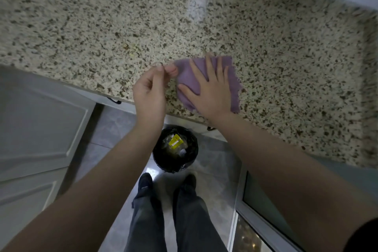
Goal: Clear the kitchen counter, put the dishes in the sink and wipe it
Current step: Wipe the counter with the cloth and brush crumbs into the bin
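Purple cloth (206, 67) is lying flat near the front edge of the speckled tabletop (122, 16), the right hand (210, 90) pressing on it with straight spread fingers, the left hand (150, 90) pinching its left corner in a clenched grip, while a black-lined bin (176, 148) is sitting on the floor below

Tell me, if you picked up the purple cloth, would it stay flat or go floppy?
Probably floppy: the cloth looks soft, with a ragged edge, and it lies flat under the right hand. It likely weighs little, since it looks thin. It may slide easily on the smooth counter when pushed.
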